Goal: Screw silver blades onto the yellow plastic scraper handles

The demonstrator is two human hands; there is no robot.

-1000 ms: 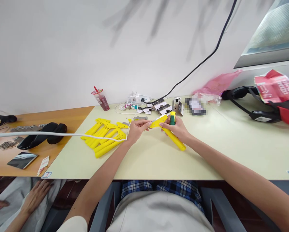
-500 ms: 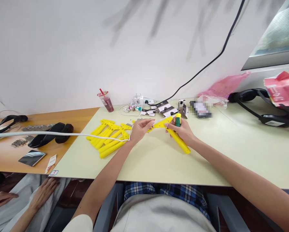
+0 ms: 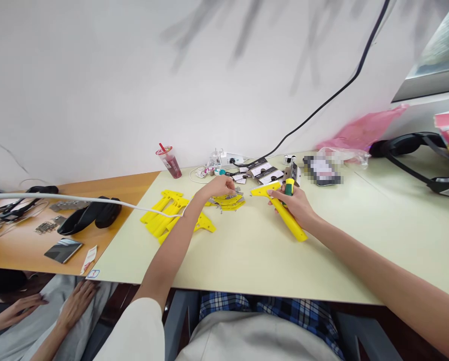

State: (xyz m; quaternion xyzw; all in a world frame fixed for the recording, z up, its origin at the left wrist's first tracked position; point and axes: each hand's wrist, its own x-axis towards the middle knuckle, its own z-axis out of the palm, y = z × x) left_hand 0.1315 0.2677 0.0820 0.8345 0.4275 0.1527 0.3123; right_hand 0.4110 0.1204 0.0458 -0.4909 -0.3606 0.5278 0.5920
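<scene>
A: Position of the yellow T-shaped tool (image 3: 292, 225)?
B: In the right hand (image 3: 298, 203), over the pale table (image 3: 247, 258), head toward the left, handle slanting down toward the wearer. Cannot tell whether its end touches the surface.
A: Finger state, right?
B: Closed round the neck, thumb on top; the same hand keeps a green-and-yellow handle (image 3: 289, 188) upright against it.
A: Left hand (image 3: 220, 186)?
B: Fingers bent and close together above the small yellow pieces (image 3: 230, 201) and metal bits. Cannot tell whether they pinch anything.
A: Handling estimate?
B: Looks like smooth moulded plastic: probably light, stiff, not fragile, perhaps a little slippery.
A: Best hold?
B: Neck, where head meets handle, for control; the thick handle for a full grip. The flat head is thinner, so a fingertip pinch suits it.
</scene>
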